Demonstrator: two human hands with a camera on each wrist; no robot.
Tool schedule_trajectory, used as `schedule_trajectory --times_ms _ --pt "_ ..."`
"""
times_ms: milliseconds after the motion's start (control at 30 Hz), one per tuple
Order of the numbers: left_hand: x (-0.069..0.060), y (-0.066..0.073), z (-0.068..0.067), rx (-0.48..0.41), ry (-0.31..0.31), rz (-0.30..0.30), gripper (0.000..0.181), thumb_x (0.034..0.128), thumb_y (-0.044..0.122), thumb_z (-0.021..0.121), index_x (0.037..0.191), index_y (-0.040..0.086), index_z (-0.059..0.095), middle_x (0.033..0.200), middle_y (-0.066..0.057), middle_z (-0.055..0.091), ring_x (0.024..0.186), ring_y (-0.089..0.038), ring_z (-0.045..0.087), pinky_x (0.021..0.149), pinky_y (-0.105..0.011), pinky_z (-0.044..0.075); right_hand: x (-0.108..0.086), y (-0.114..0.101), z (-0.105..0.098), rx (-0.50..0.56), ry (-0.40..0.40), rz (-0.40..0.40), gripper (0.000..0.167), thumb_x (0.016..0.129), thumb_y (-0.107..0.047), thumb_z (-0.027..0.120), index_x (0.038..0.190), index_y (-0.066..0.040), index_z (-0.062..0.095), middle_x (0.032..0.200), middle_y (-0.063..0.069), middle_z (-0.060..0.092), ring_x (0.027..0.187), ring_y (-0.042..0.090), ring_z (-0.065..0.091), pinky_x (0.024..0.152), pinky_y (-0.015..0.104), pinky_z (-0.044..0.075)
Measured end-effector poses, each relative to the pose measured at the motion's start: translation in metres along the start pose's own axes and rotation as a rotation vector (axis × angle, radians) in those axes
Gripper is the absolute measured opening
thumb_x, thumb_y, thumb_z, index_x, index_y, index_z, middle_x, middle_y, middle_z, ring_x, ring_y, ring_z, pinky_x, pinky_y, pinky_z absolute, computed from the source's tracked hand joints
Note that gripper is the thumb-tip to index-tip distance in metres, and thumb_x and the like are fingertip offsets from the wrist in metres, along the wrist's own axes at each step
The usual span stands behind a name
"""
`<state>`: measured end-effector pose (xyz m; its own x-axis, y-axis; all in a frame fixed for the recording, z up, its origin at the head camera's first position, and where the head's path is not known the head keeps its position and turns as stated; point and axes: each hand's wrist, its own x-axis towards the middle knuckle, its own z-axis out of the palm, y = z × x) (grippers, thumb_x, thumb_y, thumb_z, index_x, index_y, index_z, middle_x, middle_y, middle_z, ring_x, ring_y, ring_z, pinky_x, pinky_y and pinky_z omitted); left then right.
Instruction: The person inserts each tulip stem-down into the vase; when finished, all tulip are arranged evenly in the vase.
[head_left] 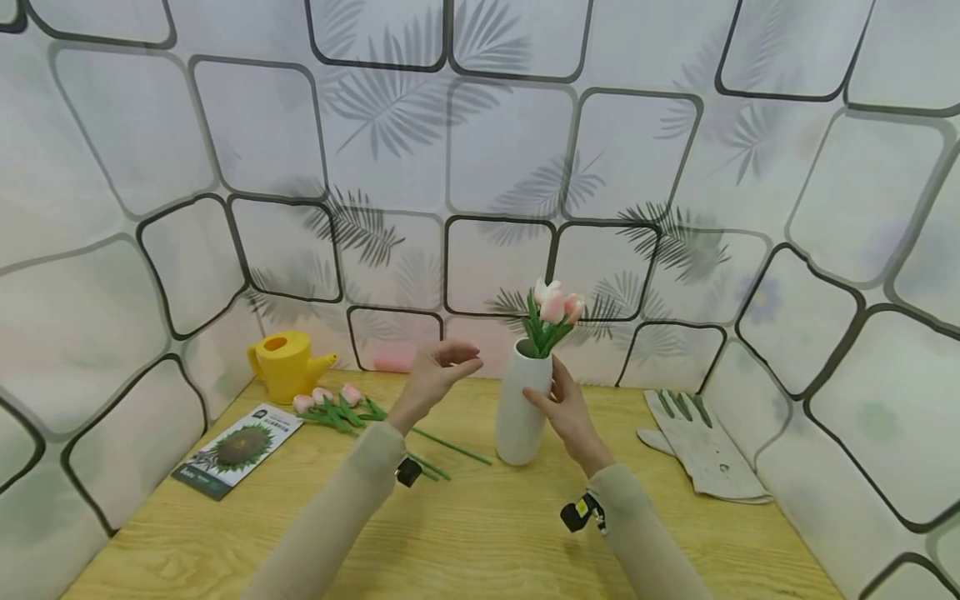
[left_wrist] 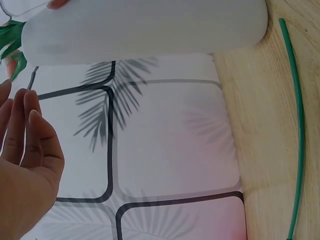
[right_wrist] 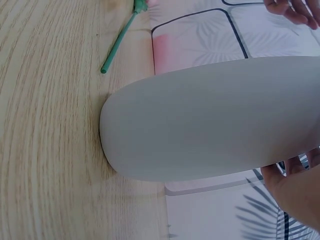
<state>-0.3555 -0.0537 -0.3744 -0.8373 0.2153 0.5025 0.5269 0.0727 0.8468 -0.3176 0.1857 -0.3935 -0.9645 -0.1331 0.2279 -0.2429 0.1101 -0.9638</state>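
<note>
A tall white vase [head_left: 519, 412] stands upright on the wooden table, with pink and white tulips [head_left: 553, 307] in its mouth. My right hand [head_left: 567, 408] grips the vase from its right side, thumb on the front and fingers around the back. In the right wrist view the vase [right_wrist: 205, 122] fills the middle, and the fingers of the right hand [right_wrist: 295, 187] touch its side. To the left of the vase my left hand [head_left: 435, 375] hovers above the table, fingers slightly bent and holding nothing. Beneath and beside the left arm lie loose pink tulips [head_left: 348, 396] with long green stems.
A yellow watering can [head_left: 288, 371] stands at the back left. In front of it lies a seed packet [head_left: 240, 450] with a sunflower picture. Pale gardening gloves [head_left: 705, 450] lie at the right. A patterned curtain [head_left: 510, 167] encloses the table's back and sides.
</note>
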Motion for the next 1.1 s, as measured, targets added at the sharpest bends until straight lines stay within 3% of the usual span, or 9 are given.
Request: schedule_trajectory --times_ms 500,600,800,1100 --pt "-0.022 -0.029 -0.038 -0.026 -0.041 -0.138 0.028 0.0896 0.020 0.073 0.113 0.005 0.070 0.108 -0.011 0.072 0.091 -0.012 0.068 0.078 -0.029 0.056 -0.001 -0.001 0.000 -0.018 -0.007 0.009 0.085 0.095 -0.018 0.067 0.159 -0.013 0.011 0.163 0.012 0.021 0.147 0.035 0.027 0.119 0.054 0.026" --pt "-0.026 -0.034 -0.045 -0.032 -0.041 -0.146 0.028 0.0900 0.021 0.073 0.112 0.005 0.070 0.109 -0.015 0.071 0.090 -0.013 0.067 0.076 -0.029 0.056 -0.002 -0.001 0.000 -0.019 -0.005 0.002 0.085 0.095 -0.018 0.066 0.159 -0.013 0.011 0.162 0.012 0.021 0.147 0.035 0.028 0.119 0.054 0.026" --pt "-0.033 -0.045 -0.058 -0.008 -0.028 -0.165 0.032 0.0906 0.024 0.072 0.116 0.005 0.069 0.111 -0.018 0.071 0.089 -0.013 0.067 0.075 -0.029 0.056 -0.002 -0.001 0.000 -0.018 -0.004 0.003 0.084 0.095 -0.018 0.066 0.159 -0.013 0.011 0.162 0.012 0.022 0.146 0.035 0.029 0.119 0.054 0.027" --pt "-0.045 -0.066 -0.088 0.070 -0.040 -0.280 0.041 0.0906 0.033 0.072 0.122 0.007 0.067 0.120 -0.017 0.067 0.098 -0.015 0.065 0.085 -0.038 0.056 0.000 0.000 0.000 -0.006 -0.009 0.009 0.084 0.095 -0.018 0.067 0.159 -0.013 0.012 0.162 0.012 0.023 0.146 0.035 0.030 0.118 0.054 0.027"
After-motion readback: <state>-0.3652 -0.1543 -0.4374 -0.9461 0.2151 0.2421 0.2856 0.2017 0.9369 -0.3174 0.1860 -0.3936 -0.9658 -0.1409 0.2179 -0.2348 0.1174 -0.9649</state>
